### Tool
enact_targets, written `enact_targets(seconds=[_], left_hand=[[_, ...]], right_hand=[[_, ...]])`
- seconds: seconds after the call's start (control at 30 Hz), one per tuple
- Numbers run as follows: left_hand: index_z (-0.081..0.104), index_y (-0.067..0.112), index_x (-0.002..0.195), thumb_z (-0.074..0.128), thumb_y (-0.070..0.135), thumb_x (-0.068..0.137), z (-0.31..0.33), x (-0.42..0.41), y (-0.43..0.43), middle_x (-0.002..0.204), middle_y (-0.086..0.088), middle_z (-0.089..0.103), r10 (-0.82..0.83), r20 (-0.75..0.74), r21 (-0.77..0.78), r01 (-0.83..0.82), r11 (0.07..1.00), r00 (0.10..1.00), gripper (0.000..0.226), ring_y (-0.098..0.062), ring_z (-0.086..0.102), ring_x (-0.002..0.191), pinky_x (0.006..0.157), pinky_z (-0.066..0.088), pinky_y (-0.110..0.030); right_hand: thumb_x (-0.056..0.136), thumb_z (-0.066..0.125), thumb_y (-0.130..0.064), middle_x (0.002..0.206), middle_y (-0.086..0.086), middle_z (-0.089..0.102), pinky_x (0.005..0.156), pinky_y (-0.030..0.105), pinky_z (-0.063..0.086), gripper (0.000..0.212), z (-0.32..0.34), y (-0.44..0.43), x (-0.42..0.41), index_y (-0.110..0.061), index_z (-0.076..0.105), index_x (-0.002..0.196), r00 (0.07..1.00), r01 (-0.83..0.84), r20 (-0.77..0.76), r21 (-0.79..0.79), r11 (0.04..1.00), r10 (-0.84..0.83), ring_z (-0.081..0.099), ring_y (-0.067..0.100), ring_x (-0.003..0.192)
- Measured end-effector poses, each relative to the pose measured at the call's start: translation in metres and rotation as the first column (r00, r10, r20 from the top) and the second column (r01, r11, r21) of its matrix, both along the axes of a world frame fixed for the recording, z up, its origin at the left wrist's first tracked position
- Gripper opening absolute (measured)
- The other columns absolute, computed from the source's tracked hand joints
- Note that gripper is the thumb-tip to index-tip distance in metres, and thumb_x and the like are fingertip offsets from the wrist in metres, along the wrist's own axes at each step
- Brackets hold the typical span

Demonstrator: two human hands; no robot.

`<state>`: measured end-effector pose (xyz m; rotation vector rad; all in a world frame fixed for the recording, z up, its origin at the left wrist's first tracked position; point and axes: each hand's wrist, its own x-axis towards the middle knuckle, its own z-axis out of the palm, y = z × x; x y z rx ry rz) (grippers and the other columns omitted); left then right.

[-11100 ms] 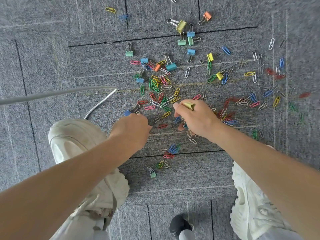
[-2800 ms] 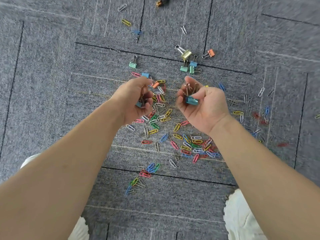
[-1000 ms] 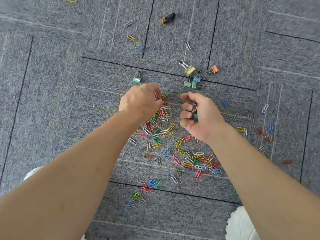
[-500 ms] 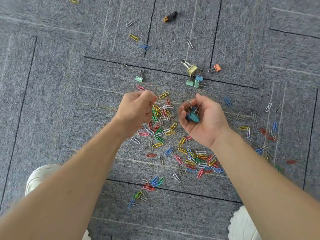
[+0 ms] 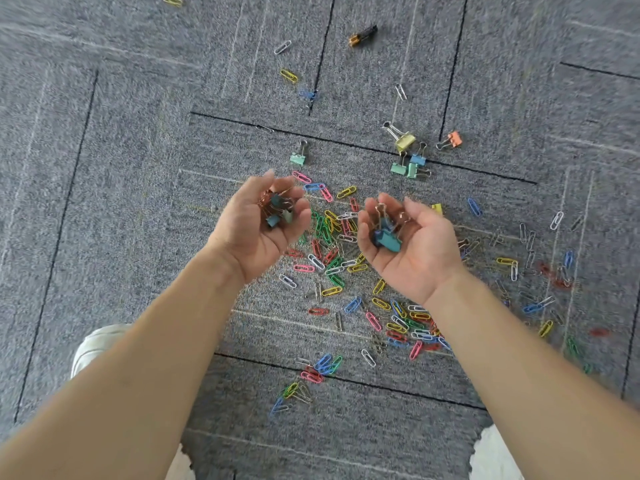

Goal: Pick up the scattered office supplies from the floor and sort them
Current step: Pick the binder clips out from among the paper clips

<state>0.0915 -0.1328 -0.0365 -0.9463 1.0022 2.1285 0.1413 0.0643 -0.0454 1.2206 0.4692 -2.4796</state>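
Both my hands are held palm up above the grey carpet. My left hand (image 5: 259, 230) cups several small binder clips (image 5: 277, 211), blue and grey ones. My right hand (image 5: 412, 244) cradles a few binder clips (image 5: 386, 237), the largest one blue. Below and between my hands, many coloured paper clips (image 5: 332, 271) lie scattered on the floor. More binder clips lie farther off: a green one (image 5: 298, 157), a yellow one (image 5: 403, 140), a blue and green cluster (image 5: 410, 166) and an orange one (image 5: 453, 139).
The carpet tiles (image 5: 121, 202) have dark seams. A small black and orange object (image 5: 363, 34) lies at the far top. Stray paper clips (image 5: 530, 258) spread to the right. My white shoes show at the lower left (image 5: 93, 344) and lower right (image 5: 491, 455).
My left hand has turned from a fist over the pile to palm up, showing its binder clips. My right hand has opened wider. Both hands have lifted slightly from the floor.
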Motion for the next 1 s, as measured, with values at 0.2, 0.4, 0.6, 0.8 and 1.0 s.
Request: enact_targets(seconds=[0.2,0.4,0.6,0.8,1.0], left_hand=[[0.042,0.021,0.067,0.058,0.047,0.096,0.001,0.0,0.003,0.054,0.006,0.039,-0.206,0.04,-0.585,0.19,0.788,0.978,0.042,-0.008,0.031,0.043,0.038,0.03,-0.023],[0.059,0.015,0.08,0.05,0.039,0.101,0.01,0.009,0.024,0.065,0.002,0.059,-0.352,-0.074,-0.636,0.227,0.737,0.933,0.034,-0.01,0.054,0.056,0.057,0.049,-0.026],[0.06,0.011,0.08,0.05,0.038,0.102,0.023,0.01,0.045,0.07,-0.003,0.06,-0.041,0.022,-0.233,0.045,0.971,0.999,0.037,-0.012,0.058,0.061,0.06,0.053,-0.024],[0.063,-0.001,0.114,0.042,0.044,0.102,0.026,0.015,0.049,0.114,-0.02,0.067,-0.298,0.025,-0.309,0.291,0.906,0.954,0.051,-0.03,0.063,0.11,0.103,0.048,-0.046],[0.038,-0.001,0.145,0.039,0.044,0.101,0.041,0.011,0.05,0.145,-0.012,0.051,-0.537,0.015,-0.254,0.523,0.814,0.843,0.063,-0.025,0.049,0.133,0.114,0.037,-0.043]], right_hand=[[0.1,0.043,-0.034,0.073,0.009,0.058,0.053,0.028,0.049,0.038,-0.008,-0.008,0.002,-0.013,0.056,0.072,0.995,-0.059,0.08,0.086,0.995,0.052,0.056,0.02,0.062],[0.105,0.037,-0.031,0.087,0.016,0.068,0.07,0.033,0.057,0.041,-0.009,-0.017,0.008,-0.006,0.065,0.089,0.998,-0.057,0.031,0.071,0.996,0.055,0.066,0.025,0.075],[0.104,0.031,-0.036,0.114,0.021,0.068,0.105,0.043,0.046,0.05,-0.007,-0.02,0.011,-0.001,0.067,0.105,0.999,-0.037,-0.016,0.042,0.998,0.037,0.067,0.034,0.101],[0.098,0.034,-0.057,0.117,0.022,0.063,0.11,0.048,0.04,0.065,-0.007,-0.016,0.011,-0.001,0.066,0.104,1.0,-0.026,-0.004,0.035,0.999,0.026,0.058,0.035,0.112],[0.1,0.037,-0.049,0.112,0.018,0.063,0.105,0.042,0.045,0.056,-0.005,-0.014,0.01,-0.001,0.067,0.105,0.999,-0.028,0.035,0.063,0.998,0.026,0.057,0.032,0.11]])
